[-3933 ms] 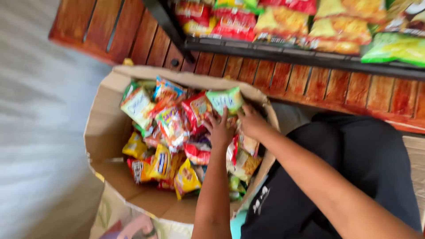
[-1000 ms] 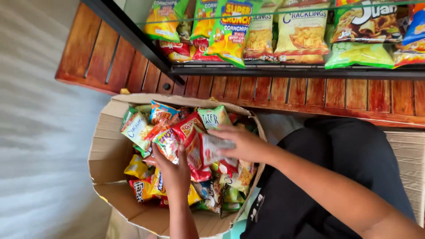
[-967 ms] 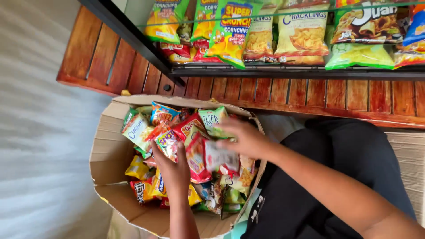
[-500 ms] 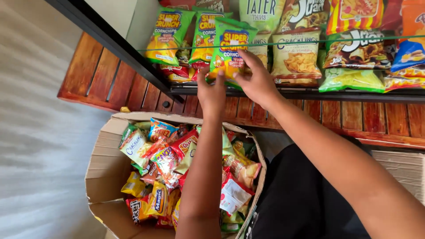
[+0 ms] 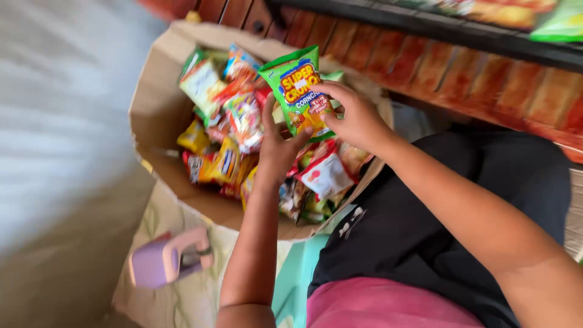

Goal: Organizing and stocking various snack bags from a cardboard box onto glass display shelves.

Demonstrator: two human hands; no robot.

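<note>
Both my hands hold one green snack packet (image 5: 297, 91) with yellow and orange print, tilted above an open cardboard box (image 5: 159, 112). My left hand (image 5: 277, 144) grips the packet's lower edge from below. My right hand (image 5: 353, 115) pinches its right side. The box is full of several small colourful snack packets (image 5: 234, 130), red, yellow, green and white. My forearms reach in from the bottom and right of the view.
A wooden slatted wall (image 5: 486, 70) runs behind the box, with a dark shelf (image 5: 425, 27) of snack bags above it. A small lilac and pink device (image 5: 167, 260) lies on a patterned cloth (image 5: 200, 297) below the box. My lap, in black and pink fabric (image 5: 419, 243), fills the right.
My hands were up at the shelf on a green packet half a second ago. Now they have come down with it over the box, and the view has tilted downward.
</note>
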